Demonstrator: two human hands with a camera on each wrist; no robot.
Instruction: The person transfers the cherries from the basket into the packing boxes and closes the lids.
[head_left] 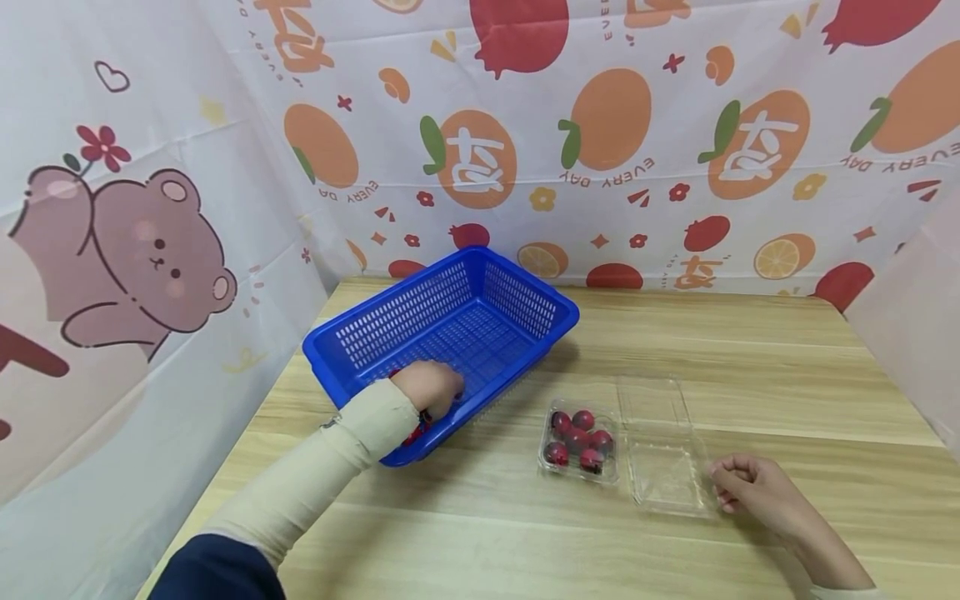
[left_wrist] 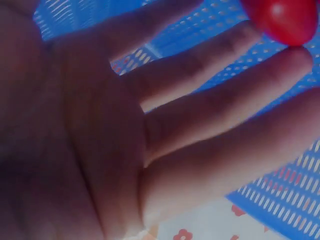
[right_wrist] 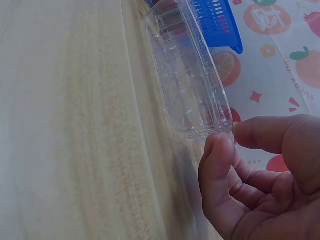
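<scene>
My left hand point(head_left: 431, 387) reaches down into the blue plastic basket point(head_left: 517, 379). In the left wrist view its fingers point(left_wrist: 200, 120) are spread and nearly straight, with a glossy red fruit point(left_wrist: 287, 22) right at the fingertips. More red fruit point(head_left: 414, 434) shows beneath the wrist, partly hidden by the arm. On the right, my right hand point(head_left: 757, 492) pinches the edge of an open clear plastic container point(right_wrist: 187, 75) between thumb and forefinger. Left of that container sits a clear plastic box point(head_left: 546, 467) holding several dark red round fruits point(head_left: 577, 439).
The wooden table point(head_left: 487, 533) runs back to a fruit-printed curtain point(head_left: 540, 158). A bear-printed curtain point(head_left: 255, 158) hangs along the left side. The basket stands at the table's back left, its rim raised around its slotted walls.
</scene>
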